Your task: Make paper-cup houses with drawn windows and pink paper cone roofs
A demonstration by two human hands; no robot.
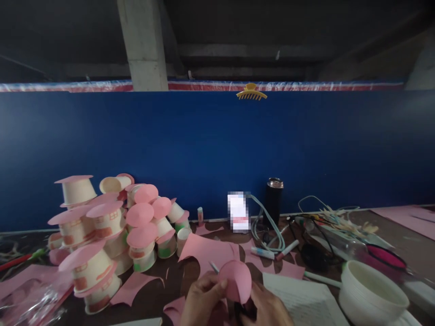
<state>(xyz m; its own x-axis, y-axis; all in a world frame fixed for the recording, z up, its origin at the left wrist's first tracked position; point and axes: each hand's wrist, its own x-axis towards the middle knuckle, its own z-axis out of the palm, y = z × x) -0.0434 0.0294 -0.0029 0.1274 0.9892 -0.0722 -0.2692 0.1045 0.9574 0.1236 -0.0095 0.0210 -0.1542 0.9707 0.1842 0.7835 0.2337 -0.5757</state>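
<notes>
A round piece of pink paper [235,280], bent into a curve, is held up just above the table. My left hand [204,299] pinches its left edge between thumb and fingers. At its lower right edge, the fingers of my right hand [270,305] close on the paper, though the fingertips are partly hidden. A dark shape between the hands is too unclear to name. Behind the paper circle lies a pink paper sheet [210,251] with round cut-outs. To the left stand stacked paper cups [76,226] with pink paper tops and drawn windows.
A lit phone [238,212], its screen blurred, leans near the blue partition [190,145], beside a black bottle [273,203] and a coiled pale cable [280,237]. A white tub [372,294] and a printed sheet [302,299] are at right. Markers [262,252] lie among pink scraps.
</notes>
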